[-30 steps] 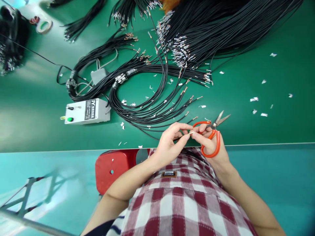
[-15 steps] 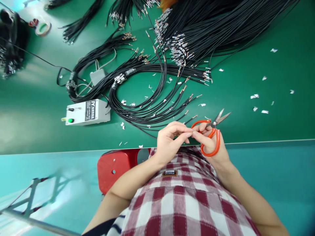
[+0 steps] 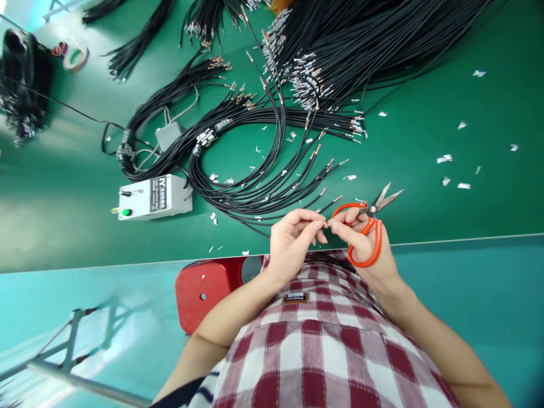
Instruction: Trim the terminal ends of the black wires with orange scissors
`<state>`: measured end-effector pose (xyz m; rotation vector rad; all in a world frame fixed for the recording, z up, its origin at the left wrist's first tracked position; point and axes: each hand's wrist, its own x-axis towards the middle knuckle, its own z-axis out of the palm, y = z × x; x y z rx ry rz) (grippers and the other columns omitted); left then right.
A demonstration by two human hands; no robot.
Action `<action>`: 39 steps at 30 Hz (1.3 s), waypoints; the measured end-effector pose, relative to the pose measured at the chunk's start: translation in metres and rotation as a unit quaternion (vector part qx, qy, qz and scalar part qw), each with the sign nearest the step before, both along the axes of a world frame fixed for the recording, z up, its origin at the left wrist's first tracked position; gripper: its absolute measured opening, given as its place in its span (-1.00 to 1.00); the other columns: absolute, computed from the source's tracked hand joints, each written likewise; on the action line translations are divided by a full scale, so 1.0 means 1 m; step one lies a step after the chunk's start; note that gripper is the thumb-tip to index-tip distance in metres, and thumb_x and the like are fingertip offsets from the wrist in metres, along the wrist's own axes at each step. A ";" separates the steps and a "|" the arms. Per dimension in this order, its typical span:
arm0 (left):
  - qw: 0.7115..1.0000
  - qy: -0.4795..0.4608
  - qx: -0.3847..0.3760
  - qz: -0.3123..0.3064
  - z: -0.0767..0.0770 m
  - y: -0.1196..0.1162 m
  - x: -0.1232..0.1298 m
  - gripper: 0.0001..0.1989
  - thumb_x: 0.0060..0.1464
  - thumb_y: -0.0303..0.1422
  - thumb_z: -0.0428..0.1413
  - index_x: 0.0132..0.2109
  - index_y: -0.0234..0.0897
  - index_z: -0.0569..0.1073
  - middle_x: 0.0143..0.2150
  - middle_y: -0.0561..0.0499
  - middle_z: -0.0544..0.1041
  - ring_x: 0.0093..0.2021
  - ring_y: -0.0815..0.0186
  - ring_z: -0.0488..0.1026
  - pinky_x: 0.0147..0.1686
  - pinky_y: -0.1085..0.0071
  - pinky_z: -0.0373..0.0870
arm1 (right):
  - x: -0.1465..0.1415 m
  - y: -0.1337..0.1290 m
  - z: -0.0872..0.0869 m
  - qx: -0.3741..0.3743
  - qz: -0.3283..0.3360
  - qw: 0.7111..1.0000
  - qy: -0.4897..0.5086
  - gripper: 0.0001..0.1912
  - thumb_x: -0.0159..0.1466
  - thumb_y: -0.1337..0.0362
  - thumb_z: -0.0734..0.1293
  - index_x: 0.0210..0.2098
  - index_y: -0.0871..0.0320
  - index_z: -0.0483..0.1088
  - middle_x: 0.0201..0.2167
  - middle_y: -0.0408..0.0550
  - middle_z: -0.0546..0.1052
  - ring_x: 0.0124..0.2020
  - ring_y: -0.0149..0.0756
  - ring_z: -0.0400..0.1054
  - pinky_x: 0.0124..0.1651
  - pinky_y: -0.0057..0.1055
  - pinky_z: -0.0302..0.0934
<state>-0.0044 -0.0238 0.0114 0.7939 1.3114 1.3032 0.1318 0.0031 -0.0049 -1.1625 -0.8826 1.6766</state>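
Note:
Near the table's front edge, my left hand [image 3: 293,241] pinches the stripped end of a black cable [image 3: 266,231] between thumb and fingertips. My right hand [image 3: 368,243] meets it there, its thumb and forefinger closed close to the thin wire end. Orange-handled scissors [image 3: 373,211] hang in my right hand, blades spread and pointing away to the upper right. Beyond my hands, a coiled bundle of black cables [image 3: 238,195] fans out, with bare copper-coloured ends toward the right. The exact grip on the wire tip is too small to make out.
A white control box [image 3: 155,195] with a green button stands at left. Large heaps of black cables [image 3: 382,51] lie at the back. White scraps [image 3: 445,159] are scattered over the green table [image 3: 425,209]. A tape roll [image 3: 76,58] lies far left; a red stool [image 3: 204,294] stands below.
My fingertips have drawn slightly apart, so a bit of the thin wire end now shows between them. The scissors stay in my right hand. The view has shifted slightly.

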 end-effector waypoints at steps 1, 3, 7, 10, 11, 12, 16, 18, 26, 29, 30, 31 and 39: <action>1.000 0.000 0.001 0.001 0.000 0.000 0.000 -0.83 0.09 -0.30 0.26 -0.30 -0.33 0.50 -0.46 0.06 0.53 -0.50 0.43 0.49 -0.50 0.50 0.37 | 0.000 0.000 0.000 -0.002 0.000 1.000 0.002 -0.74 0.08 0.30 0.48 -0.43 0.07 0.28 -0.42 -0.17 0.53 -0.31 -0.26 0.45 -0.07 -0.24 0.33; 1.000 -0.002 0.007 -0.002 -0.001 -0.001 -0.002 -0.83 0.10 -0.30 0.26 -0.29 -0.33 0.50 -0.44 0.04 0.55 -0.49 0.42 0.50 -0.48 0.49 0.39 | 0.000 -0.001 0.000 -0.004 0.001 1.000 0.011 -0.74 0.08 0.30 0.48 -0.44 0.07 0.28 -0.43 -0.17 0.52 -0.33 -0.27 0.44 -0.10 -0.24 0.34; 0.999 -0.018 0.025 -0.015 -0.003 -0.002 -0.005 -0.83 0.16 -0.31 0.21 -0.26 -0.33 0.44 -0.34 0.00 0.58 -0.46 0.40 0.53 -0.45 0.47 0.42 | 0.000 -0.001 0.000 -0.007 -0.005 1.000 0.023 -0.75 0.08 0.32 0.48 -0.43 0.08 0.29 -0.43 -0.18 0.53 -0.34 -0.29 0.44 -0.11 -0.27 0.34; 0.999 -0.015 0.035 -0.027 -0.005 -0.003 -0.009 -0.85 0.23 -0.32 0.15 -0.24 -0.30 0.38 -0.31 -0.01 0.59 -0.42 0.39 0.54 -0.43 0.47 0.42 | 0.001 0.000 0.000 -0.003 -0.005 1.000 0.015 -0.75 0.09 0.34 0.48 -0.43 0.09 0.29 -0.43 -0.18 0.52 -0.32 -0.30 0.44 -0.09 -0.28 0.33; 0.999 -0.012 0.038 -0.033 -0.006 -0.003 -0.010 -0.86 0.24 -0.32 0.13 -0.24 -0.30 0.37 -0.30 -0.01 0.58 -0.41 0.39 0.54 -0.42 0.47 0.42 | 0.001 0.000 0.000 -0.002 -0.005 1.000 0.013 -0.75 0.09 0.34 0.48 -0.43 0.09 0.28 -0.44 -0.19 0.51 -0.31 -0.30 0.44 -0.09 -0.29 0.33; 0.998 -0.008 0.041 -0.039 -0.006 -0.003 -0.011 -0.87 0.26 -0.31 0.11 -0.23 -0.29 0.37 -0.29 -0.01 0.58 -0.40 0.39 0.54 -0.41 0.48 0.42 | 0.001 0.000 0.000 0.000 -0.004 1.000 0.015 -0.75 0.09 0.34 0.48 -0.44 0.10 0.28 -0.44 -0.19 0.51 -0.31 -0.31 0.44 -0.09 -0.30 0.33; 0.992 0.030 0.068 -0.101 -0.006 0.000 -0.012 -0.84 0.22 -0.33 0.15 -0.07 -0.26 0.47 -0.21 -0.03 0.54 -0.30 0.39 0.51 -0.32 0.47 0.45 | 0.000 -0.001 0.002 0.006 0.006 0.999 0.039 -0.74 0.10 0.33 0.48 -0.45 0.10 0.27 -0.43 -0.21 0.51 -0.33 -0.34 0.42 -0.14 -0.34 0.33; 0.988 0.053 0.084 -0.117 -0.005 0.002 -0.011 -0.84 0.16 -0.36 0.21 -0.10 -0.27 0.52 -0.20 -0.03 0.52 -0.29 0.39 0.49 -0.29 0.47 0.46 | 0.000 -0.001 0.004 0.008 0.004 0.999 0.050 -0.73 0.10 0.32 0.49 -0.43 0.09 0.28 -0.44 -0.22 0.50 -0.35 -0.36 0.41 -0.16 -0.35 0.32; 0.997 0.058 0.054 -0.023 -0.006 -0.006 -0.002 -0.93 0.15 -0.40 0.21 -0.27 -0.31 0.48 -0.34 0.05 0.51 -0.50 0.48 0.46 -0.50 0.55 0.36 | 0.000 -0.004 -0.001 0.009 -0.013 0.999 0.034 -0.70 0.08 0.33 0.51 -0.42 0.10 0.28 -0.45 -0.22 0.51 -0.35 -0.38 0.41 -0.14 -0.37 0.32; 0.997 0.059 0.057 0.008 -0.008 -0.008 0.001 -0.89 0.15 -0.36 0.22 -0.30 -0.31 0.47 -0.38 0.07 0.47 -0.54 0.54 0.34 -0.56 0.58 0.27 | -0.003 -0.004 -0.006 0.018 -0.030 0.999 0.024 -0.68 0.07 0.29 0.54 -0.41 0.09 0.29 -0.45 -0.22 0.50 -0.36 -0.39 0.41 -0.14 -0.39 0.33; 0.997 0.055 0.050 0.015 -0.009 -0.008 0.003 -0.87 0.13 -0.35 0.23 -0.31 -0.31 0.46 -0.41 0.08 0.46 -0.55 0.54 0.31 -0.58 0.58 0.24 | -0.002 -0.004 -0.006 0.020 -0.033 0.999 0.016 -0.68 0.07 0.26 0.55 -0.40 0.09 0.30 -0.44 -0.22 0.50 -0.36 -0.39 0.41 -0.14 -0.39 0.33; 0.998 0.051 0.039 0.020 -0.009 -0.008 0.003 -0.85 0.13 -0.33 0.23 -0.32 -0.31 0.45 -0.44 0.09 0.45 -0.56 0.54 0.29 -0.60 0.58 0.21 | 0.000 -0.003 -0.006 0.020 -0.031 0.999 0.003 -0.68 0.08 0.21 0.55 -0.39 0.10 0.31 -0.41 -0.20 0.50 -0.36 -0.39 0.42 -0.14 -0.40 0.33; 1.000 0.017 0.005 0.016 -0.009 -0.003 0.005 -0.82 0.10 -0.32 0.25 -0.33 -0.31 0.42 -0.49 0.10 0.45 -0.59 0.52 0.30 -0.58 0.56 0.23 | 0.043 -0.019 0.006 -0.021 0.290 0.956 -0.020 -0.38 0.19 -0.29 0.29 -0.49 0.20 0.42 -0.59 -0.10 0.44 -0.56 -0.41 0.33 -0.46 -0.47 0.19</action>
